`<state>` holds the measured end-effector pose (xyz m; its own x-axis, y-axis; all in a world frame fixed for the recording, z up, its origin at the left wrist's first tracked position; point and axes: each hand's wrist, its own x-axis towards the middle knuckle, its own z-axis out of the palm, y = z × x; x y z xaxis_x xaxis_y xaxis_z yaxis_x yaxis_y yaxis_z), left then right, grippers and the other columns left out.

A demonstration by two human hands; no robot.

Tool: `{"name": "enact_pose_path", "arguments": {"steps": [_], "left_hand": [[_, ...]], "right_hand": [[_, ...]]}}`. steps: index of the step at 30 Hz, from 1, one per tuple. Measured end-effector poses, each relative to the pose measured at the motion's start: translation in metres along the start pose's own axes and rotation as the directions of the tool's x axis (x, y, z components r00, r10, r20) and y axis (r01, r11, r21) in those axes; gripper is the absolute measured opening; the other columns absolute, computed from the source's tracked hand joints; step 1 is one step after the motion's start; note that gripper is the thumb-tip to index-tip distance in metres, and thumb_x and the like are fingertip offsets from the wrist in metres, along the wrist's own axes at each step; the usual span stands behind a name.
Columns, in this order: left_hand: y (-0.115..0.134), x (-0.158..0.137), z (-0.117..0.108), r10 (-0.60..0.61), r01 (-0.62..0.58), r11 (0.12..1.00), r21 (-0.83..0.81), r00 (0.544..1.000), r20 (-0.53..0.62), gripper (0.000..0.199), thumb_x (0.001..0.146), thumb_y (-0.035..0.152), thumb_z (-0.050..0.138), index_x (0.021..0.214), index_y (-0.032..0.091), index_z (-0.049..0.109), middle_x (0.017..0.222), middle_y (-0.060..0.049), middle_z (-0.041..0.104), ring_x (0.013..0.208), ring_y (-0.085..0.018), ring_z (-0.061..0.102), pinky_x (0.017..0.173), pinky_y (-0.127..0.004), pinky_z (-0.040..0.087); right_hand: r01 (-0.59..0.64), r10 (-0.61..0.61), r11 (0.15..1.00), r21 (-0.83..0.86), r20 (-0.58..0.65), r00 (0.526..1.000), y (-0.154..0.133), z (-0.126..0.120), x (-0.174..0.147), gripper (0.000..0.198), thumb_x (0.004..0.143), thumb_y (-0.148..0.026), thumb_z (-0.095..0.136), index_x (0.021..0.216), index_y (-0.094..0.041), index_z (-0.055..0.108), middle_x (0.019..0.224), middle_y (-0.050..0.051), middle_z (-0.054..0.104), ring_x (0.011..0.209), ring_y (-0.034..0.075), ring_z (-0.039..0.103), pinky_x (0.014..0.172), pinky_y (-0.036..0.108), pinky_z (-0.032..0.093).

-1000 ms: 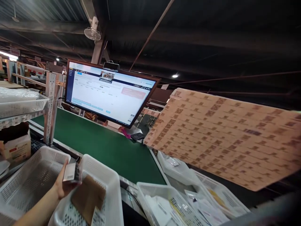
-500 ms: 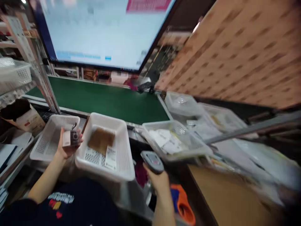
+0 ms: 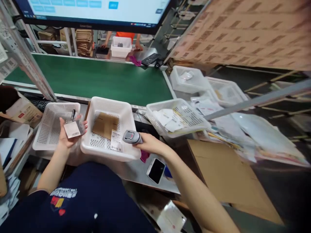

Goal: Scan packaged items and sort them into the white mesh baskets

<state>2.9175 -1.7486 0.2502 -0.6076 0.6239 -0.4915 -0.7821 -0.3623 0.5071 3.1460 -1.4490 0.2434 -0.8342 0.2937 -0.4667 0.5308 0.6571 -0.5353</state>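
My left hand [image 3: 65, 137] is palm up over the left white basket [image 3: 45, 142], its fingers curled around a small boxed item [image 3: 73, 128]. A pale label with a barcode covers the item's upper face, and its contents cannot be made out. In my right hand [image 3: 150, 144] is a grey barcode scanner [image 3: 132, 137], its head over the right side of the middle white basket [image 3: 110, 157]. Inside that basket lie a flat piece of brown cardboard [image 3: 105, 124] and a white printed slip [image 3: 116, 140].
A green conveyor belt [image 3: 102, 81] runs behind the baskets, below a monitor [image 3: 92, 19]. Another basket [image 3: 191, 113] holds white packets at right. A phone [image 3: 156, 171] lies near the table's front edge. Across the belt stands a person in orange [image 3: 125, 34].
My right hand has brought the scanner left and up, from beside the middle basket to over its right side. The left hand still holds the boxed item. The view has tilted downward.
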Motion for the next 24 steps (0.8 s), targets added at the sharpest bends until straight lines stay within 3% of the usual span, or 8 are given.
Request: {"name": "enact_pose_path", "arguments": {"steps": [3, 6, 10, 14, 18, 20, 21, 24], "left_hand": [[0.000, 0.014, 0.008, -0.033, 0.033, 0.999, -0.009, 0.998, 0.056, 0.083, 0.094, 0.083, 0.032, 0.121, 0.014, 0.068, 0.096, -0.017, 0.076, 0.081, -0.030, 0.076, 0.069, -0.043, 0.063], [-0.005, 0.034, 0.023, -0.044, 0.043, 0.999, 0.009, 0.994, 0.105, 0.067, 0.094, 0.072, 0.053, 0.123, 0.013, 0.067, 0.096, -0.014, 0.076, 0.082, -0.028, 0.075, 0.075, -0.043, 0.062], [-0.018, 0.059, 0.045, 0.058, -0.059, 0.997, 0.043, 0.998, 0.038, 0.050, 0.099, 0.055, 0.060, 0.114, 0.009, 0.071, 0.091, -0.011, 0.077, 0.079, -0.022, 0.074, 0.083, -0.035, 0.060], [-0.029, 0.073, 0.054, 0.169, -0.177, 0.973, 0.149, 0.983, 0.067, 0.050, 0.090, 0.052, 0.075, 0.111, 0.008, 0.073, 0.090, -0.011, 0.078, 0.082, -0.023, 0.075, 0.087, -0.035, 0.058], [-0.034, 0.076, 0.050, 0.193, -0.207, 0.957, 0.202, 0.977, 0.086, 0.056, 0.081, 0.058, 0.081, 0.107, 0.009, 0.074, 0.085, -0.009, 0.078, 0.075, -0.020, 0.074, 0.080, -0.031, 0.058], [-0.037, 0.076, 0.047, 0.229, -0.243, 0.941, 0.235, 0.970, 0.084, 0.061, 0.079, 0.064, 0.080, 0.104, 0.008, 0.075, 0.083, -0.009, 0.078, 0.072, -0.019, 0.073, 0.075, -0.028, 0.058], [-0.038, 0.074, 0.046, 0.246, -0.258, 0.933, 0.251, 0.966, 0.082, 0.064, 0.078, 0.067, 0.080, 0.103, 0.008, 0.075, 0.082, -0.009, 0.077, 0.071, -0.019, 0.072, 0.072, -0.027, 0.057], [-0.046, 0.066, 0.043, 0.245, -0.249, 0.925, 0.288, 0.968, 0.050, 0.070, 0.077, 0.074, 0.075, 0.101, 0.008, 0.075, 0.079, -0.010, 0.077, 0.072, -0.021, 0.073, 0.067, -0.027, 0.056]], "right_hand": [[0.151, -0.152, 0.988, -0.022, -0.167, 0.974, -0.022, 0.003, -0.017, 0.032, 0.077, -0.026, 0.062, 0.108, -0.018, 0.066, 0.111, 0.012, 0.069, 0.102, 0.030, 0.067, 0.089, 0.036, 0.052], [0.347, -0.346, 0.937, -0.047, -0.271, 0.898, -0.056, 0.011, -0.041, 0.042, 0.077, -0.021, 0.053, 0.118, -0.019, 0.059, 0.113, 0.012, 0.063, 0.097, 0.026, 0.066, 0.081, 0.034, 0.053], [0.373, -0.420, 0.905, -0.203, -0.305, 0.855, -0.091, 0.027, -0.053, 0.058, 0.076, -0.020, 0.052, 0.134, -0.018, 0.051, 0.123, 0.015, 0.059, 0.096, 0.028, 0.066, 0.070, 0.034, 0.052], [0.323, -0.403, 0.908, -0.266, -0.348, 0.846, -0.092, 0.037, -0.051, 0.061, 0.076, -0.020, 0.051, 0.137, -0.015, 0.050, 0.120, 0.016, 0.062, 0.094, 0.029, 0.067, 0.068, 0.034, 0.052], [0.431, -0.412, 0.900, -0.071, -0.469, 0.782, -0.062, 0.048, -0.063, 0.052, 0.074, -0.019, 0.055, 0.127, -0.018, 0.058, 0.111, 0.013, 0.066, 0.093, 0.027, 0.067, 0.073, 0.033, 0.055], [0.433, -0.286, 0.896, 0.102, -0.613, 0.737, -0.038, 0.060, -0.072, 0.040, 0.076, -0.027, 0.064, 0.115, -0.020, 0.063, 0.102, 0.009, 0.069, 0.089, 0.025, 0.067, 0.075, 0.034, 0.057], [0.391, -0.147, 0.898, 0.203, -0.699, 0.700, -0.025, 0.066, -0.075, 0.038, 0.074, -0.033, 0.071, 0.110, -0.020, 0.065, 0.098, 0.008, 0.070, 0.087, 0.025, 0.067, 0.076, 0.035, 0.057], [0.293, 0.313, 0.819, 0.493, -0.813, 0.491, 0.004, 0.076, -0.078, 0.052, 0.066, -0.049, 0.085, 0.105, -0.019, 0.068, 0.088, 0.005, 0.071, 0.086, 0.028, 0.068, 0.078, 0.041, 0.060]]}}
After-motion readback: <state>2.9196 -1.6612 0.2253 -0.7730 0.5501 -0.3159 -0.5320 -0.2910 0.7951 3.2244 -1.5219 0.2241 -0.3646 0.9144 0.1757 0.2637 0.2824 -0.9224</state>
